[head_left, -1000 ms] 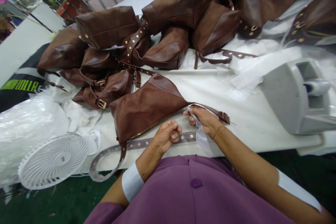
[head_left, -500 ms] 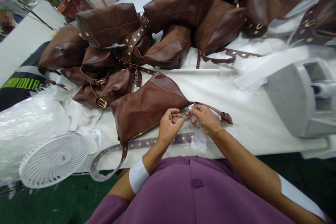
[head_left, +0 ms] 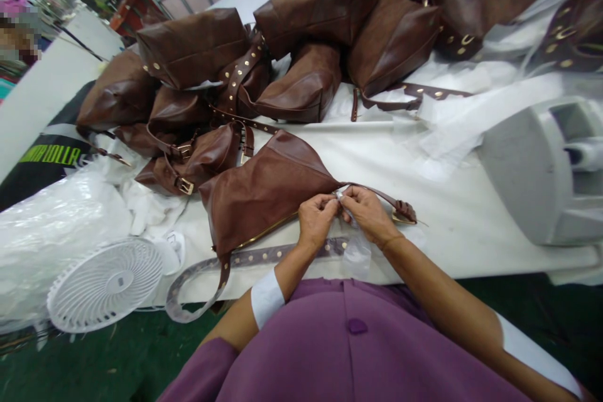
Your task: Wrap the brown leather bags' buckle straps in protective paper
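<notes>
A brown handbag lies on its side before me, its gold zipper edge towards me. At the bag's right corner, my left hand and my right hand meet, fingertips pinched together on a small piece of clear plastic wrap. The wrap hangs down below the right hand; the pinched bit is mostly hidden by the fingers. A thin strap with a buckle runs out past my right hand. Below the left hand lies a studded strap covered in clear film, curling off the table's front edge.
More brown handbags are piled along the back. A white fan and crumpled clear plastic are at the left. A grey machine or dispenser stands on the right of the white-covered table.
My left hand has moved right and up, its loose fingers closing at the right hand's fingertips. The right hand stays nearly in place with the plastic wrap.
</notes>
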`<act>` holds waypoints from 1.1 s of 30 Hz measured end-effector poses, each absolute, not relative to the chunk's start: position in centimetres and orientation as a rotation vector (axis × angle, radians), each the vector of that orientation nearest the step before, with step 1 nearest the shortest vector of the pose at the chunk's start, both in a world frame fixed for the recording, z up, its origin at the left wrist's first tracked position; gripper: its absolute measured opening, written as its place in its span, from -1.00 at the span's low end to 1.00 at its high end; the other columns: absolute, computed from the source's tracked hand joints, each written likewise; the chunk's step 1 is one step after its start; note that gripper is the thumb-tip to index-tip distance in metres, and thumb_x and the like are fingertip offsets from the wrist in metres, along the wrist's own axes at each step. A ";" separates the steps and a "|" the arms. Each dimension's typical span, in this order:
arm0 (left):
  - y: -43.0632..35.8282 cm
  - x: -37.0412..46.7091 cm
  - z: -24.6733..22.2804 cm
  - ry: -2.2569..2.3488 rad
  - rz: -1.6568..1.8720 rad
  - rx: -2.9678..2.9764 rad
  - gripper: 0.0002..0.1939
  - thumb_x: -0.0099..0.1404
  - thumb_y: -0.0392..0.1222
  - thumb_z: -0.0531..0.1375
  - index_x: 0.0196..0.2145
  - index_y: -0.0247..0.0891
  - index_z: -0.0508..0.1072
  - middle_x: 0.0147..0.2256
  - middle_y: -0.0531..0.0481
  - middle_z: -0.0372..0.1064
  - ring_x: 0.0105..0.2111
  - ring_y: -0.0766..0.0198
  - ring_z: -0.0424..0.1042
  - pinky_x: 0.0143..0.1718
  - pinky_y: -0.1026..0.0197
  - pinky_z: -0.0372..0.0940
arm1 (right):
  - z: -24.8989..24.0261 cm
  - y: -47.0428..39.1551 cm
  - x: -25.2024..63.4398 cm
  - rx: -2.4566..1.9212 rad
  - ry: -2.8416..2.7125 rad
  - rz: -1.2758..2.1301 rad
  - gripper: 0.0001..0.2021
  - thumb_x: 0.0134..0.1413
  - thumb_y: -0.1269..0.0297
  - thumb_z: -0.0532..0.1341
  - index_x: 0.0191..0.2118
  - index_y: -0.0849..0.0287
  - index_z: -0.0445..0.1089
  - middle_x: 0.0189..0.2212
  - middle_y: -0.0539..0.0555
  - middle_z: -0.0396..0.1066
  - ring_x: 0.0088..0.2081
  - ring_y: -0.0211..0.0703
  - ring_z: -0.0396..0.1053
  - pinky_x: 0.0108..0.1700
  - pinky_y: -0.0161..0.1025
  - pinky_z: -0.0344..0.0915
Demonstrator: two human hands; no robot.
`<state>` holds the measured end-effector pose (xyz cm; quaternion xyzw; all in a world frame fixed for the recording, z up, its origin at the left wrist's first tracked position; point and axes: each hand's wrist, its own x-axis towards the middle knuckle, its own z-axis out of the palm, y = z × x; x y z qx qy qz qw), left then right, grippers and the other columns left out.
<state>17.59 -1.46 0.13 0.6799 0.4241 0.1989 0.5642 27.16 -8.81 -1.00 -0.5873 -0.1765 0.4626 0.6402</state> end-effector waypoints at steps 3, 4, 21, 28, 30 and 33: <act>-1.8 17.6 0.2 1.040 0.505 1.502 -0.83 0.10 -0.20 0.19 -0.37 -0.32 0.52 -0.50 -0.02 0.42 -0.54 0.37 0.31 -0.52 0.36 0.18 | -1.2 -9.0 27.2 -1.342 -0.415 1.047 -0.89 -0.03 0.27 0.16 -0.46 0.18 0.26 -0.68 -0.07 0.28 -0.66 -0.37 0.16 -0.58 -0.38 0.05; -2.0 17.4 0.3 1.053 0.507 1.473 -0.83 0.10 -0.19 0.20 -0.37 -0.33 0.51 -0.51 -0.01 0.41 -0.57 0.39 0.28 -0.55 0.37 0.16 | -1.2 -9.0 27.2 -1.345 -0.410 1.047 -0.89 -0.03 0.27 0.15 -0.46 0.18 0.27 -0.68 -0.07 0.28 -0.66 -0.36 0.16 -0.58 -0.38 0.05; -2.1 14.8 2.1 1.060 0.593 1.511 -0.86 0.15 -0.15 0.18 -0.39 -0.30 0.41 -0.61 0.12 0.26 -0.68 0.47 0.18 -0.65 0.39 0.10 | -0.9 -9.1 27.0 -1.276 -0.328 1.092 -0.88 -0.06 0.28 0.17 -0.45 0.18 0.21 -0.51 -0.02 0.39 -0.67 -0.41 0.15 -0.62 -0.38 0.07; -2.1 15.0 2.1 1.067 0.588 1.333 -0.83 0.14 -0.13 0.18 -0.44 -0.31 0.39 -0.55 0.05 0.37 -0.71 0.49 0.13 -0.70 0.38 0.02 | -0.7 -9.1 26.9 -1.244 -0.276 1.124 -0.86 -0.06 0.27 0.18 -0.47 0.18 0.20 -0.52 -0.02 0.38 -0.67 -0.42 0.14 -0.63 -0.39 0.06; -2.2 15.1 2.1 1.053 0.584 1.263 -0.81 0.13 -0.12 0.19 -0.43 -0.32 0.38 -0.49 0.02 0.40 -0.71 0.51 0.12 -0.71 0.39 0.02 | -0.7 -9.1 26.9 -1.230 -0.252 1.145 -0.85 -0.07 0.25 0.19 -0.47 0.18 0.20 -0.53 -0.02 0.37 -0.68 -0.42 0.14 -0.64 -0.39 0.06; -2.1 15.3 2.4 1.017 0.560 1.168 -0.79 0.11 -0.10 0.22 -0.43 -0.32 0.36 -0.50 0.02 0.40 -0.71 0.50 0.13 -0.72 0.39 0.01 | -0.6 -9.2 26.9 -1.256 -0.243 1.165 -0.85 -0.10 0.25 0.20 -0.48 0.18 0.21 -0.60 -0.05 0.33 -0.68 -0.41 0.13 -0.65 -0.40 0.04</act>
